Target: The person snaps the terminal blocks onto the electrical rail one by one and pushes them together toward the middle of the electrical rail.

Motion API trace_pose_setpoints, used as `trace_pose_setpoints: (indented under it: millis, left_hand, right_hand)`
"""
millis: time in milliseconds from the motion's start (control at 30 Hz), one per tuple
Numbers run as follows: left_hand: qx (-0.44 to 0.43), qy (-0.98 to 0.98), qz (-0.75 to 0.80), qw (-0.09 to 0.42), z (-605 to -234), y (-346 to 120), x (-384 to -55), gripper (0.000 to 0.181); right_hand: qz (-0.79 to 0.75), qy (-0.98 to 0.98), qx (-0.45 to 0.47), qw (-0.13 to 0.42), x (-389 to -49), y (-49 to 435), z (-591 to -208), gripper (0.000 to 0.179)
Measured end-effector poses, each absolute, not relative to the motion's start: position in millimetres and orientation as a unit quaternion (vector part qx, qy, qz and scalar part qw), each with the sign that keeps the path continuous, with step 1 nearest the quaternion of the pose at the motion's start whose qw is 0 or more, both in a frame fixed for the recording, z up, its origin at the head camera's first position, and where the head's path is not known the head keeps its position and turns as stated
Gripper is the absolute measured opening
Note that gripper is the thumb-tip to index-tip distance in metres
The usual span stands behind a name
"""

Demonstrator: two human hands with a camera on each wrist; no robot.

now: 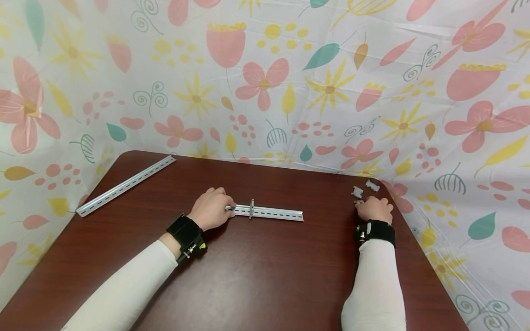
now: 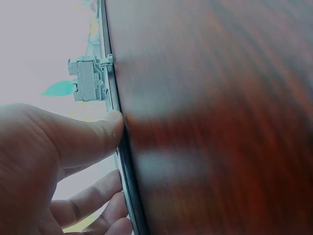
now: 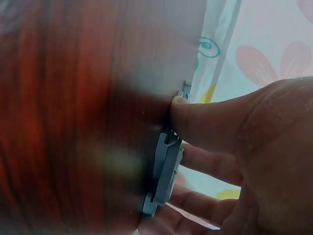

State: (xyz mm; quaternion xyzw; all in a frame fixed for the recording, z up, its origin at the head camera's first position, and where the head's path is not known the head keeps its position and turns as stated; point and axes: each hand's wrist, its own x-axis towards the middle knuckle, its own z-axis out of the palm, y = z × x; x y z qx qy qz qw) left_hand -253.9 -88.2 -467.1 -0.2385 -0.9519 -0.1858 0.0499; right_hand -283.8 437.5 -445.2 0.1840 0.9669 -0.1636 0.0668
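Note:
A short slotted metal DIN rail lies across the middle of the table. My left hand grips its left end, the thumb pressed along the rail's edge and the other fingers on the far side. One grey terminal block stands upright on this rail, just right of the fingers; the left wrist view shows the block side on. At the table's right side, my right hand pinches a grey terminal block between thumb and fingers, close over the tabletop. The hand partly covers this block in the head view.
Two more grey terminal blocks, one nearer and one farther, lie just beyond my right hand by the back right corner. A longer DIN rail lies slanted at the back left. Patterned cloth hangs behind the brown table.

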Motion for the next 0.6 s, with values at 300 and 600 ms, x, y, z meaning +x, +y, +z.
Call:
trace_pose_setpoints:
  millis: [300, 600]
  left_hand:
    - [-0.239, -0.952, -0.186, 0.050, -465.1, -88.2, -253.2, 0.019]
    - [-0.238, -0.952, -0.188, 0.047, -464.9, -88.2, -252.6, 0.019]
  right_hand:
    - [-0.150, 0.971, 0.177, 0.050, -284.0, 436.3, -444.1, 0.059]
    - [-0.146, 0.969, 0.190, 0.053, -282.0, 433.3, -440.2, 0.063]
